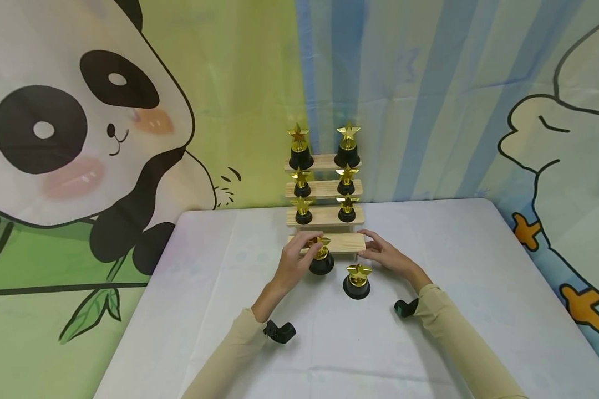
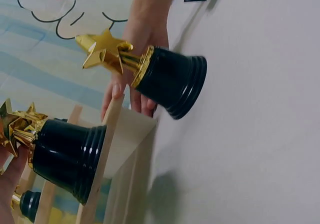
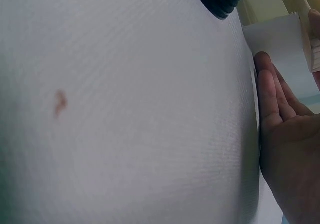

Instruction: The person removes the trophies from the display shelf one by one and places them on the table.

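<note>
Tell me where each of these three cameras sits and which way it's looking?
Head: worn high, looks forward and down at the stepped wooden shelf; both forearms, left hand and right hand show.
Left wrist: low on the table, looks across at the near trophy; the right hand's fingers show.
Right wrist: looks along the white tabletop; its palm shows.
Head and left wrist share that trophy.

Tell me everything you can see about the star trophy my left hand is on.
The trophy is small, with a shiny gold star on a short gold stem above a glossy black, ribbed, bell-shaped base that looks like plastic. It stands upright on the white table, right at the front edge of the lowest shelf. The left hand curls its fingers over the star. A second trophy stands apart from it.
</note>
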### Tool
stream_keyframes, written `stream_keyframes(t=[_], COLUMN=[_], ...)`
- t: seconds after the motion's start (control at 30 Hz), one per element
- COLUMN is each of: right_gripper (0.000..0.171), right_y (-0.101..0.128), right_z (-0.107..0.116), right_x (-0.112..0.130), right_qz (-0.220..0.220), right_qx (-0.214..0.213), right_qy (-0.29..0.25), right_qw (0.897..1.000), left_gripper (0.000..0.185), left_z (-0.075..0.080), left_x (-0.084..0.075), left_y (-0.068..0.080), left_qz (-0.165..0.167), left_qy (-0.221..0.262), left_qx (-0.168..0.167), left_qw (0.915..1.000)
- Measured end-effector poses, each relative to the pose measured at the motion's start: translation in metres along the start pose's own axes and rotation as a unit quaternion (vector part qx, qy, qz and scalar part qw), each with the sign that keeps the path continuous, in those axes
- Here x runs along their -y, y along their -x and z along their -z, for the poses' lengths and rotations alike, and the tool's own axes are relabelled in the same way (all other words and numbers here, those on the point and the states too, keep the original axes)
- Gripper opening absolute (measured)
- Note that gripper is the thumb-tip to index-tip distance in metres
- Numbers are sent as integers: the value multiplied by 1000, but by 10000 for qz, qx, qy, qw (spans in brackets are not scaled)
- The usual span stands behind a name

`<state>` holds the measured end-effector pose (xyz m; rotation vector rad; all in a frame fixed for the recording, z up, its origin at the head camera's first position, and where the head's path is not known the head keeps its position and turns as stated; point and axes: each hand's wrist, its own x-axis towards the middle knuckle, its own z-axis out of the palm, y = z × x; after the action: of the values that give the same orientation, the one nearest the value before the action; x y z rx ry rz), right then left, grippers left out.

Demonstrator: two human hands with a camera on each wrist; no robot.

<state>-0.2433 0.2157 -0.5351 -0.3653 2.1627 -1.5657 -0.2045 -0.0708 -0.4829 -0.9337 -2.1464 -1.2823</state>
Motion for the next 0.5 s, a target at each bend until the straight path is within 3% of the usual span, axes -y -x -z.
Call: stream_keyframes(t=[0.5], right_gripper=[74], right_y=[-1], right_z=[1], right_x=[0], right_qz=[6], right_qx=[16], right_qy=[46], right_qw=[10000], left_gripper=[26], left_z=[-1], left_x=[-13], left_y=[15], left_qz=[29], left_qy=[99], left_qx=[55], left_qw=[9999])
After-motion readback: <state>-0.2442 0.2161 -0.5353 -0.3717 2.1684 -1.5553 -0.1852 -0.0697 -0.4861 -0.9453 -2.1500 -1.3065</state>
